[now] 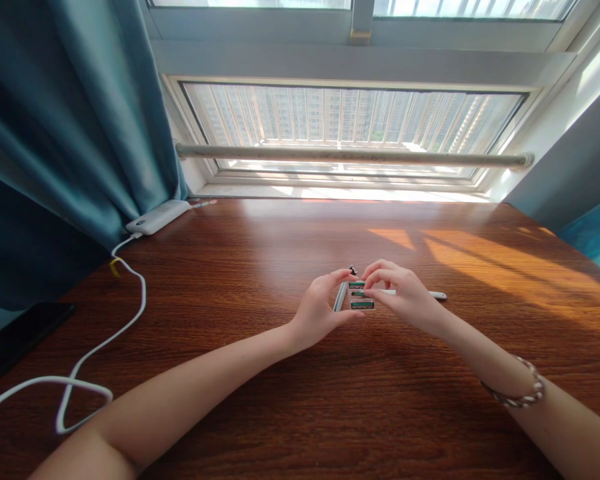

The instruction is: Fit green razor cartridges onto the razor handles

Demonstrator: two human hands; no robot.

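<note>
A small clear tray of razor cartridges [363, 305] lies on the table between my hands, its cartridges dark with green strips. My left hand [320, 307] spans the tray, thumb on the near edge and fingers on the far edge. My right hand [403, 293] is over the tray's right side, its thumb and fingertips pinched at the middle cartridge [358, 293]. A white razor handle [341, 297] stands out beside my left palm, with a dark head [353, 270] near its far end. Another white handle [438, 295] shows from behind my right hand.
A brown wooden table [240, 267] reaches to the window [360, 120], crossed by a horizontal bar [350, 155]. At left are a blue curtain [80, 100], a white power bank [159, 217] with its cable [144, 293], and a dark flat device [25, 333].
</note>
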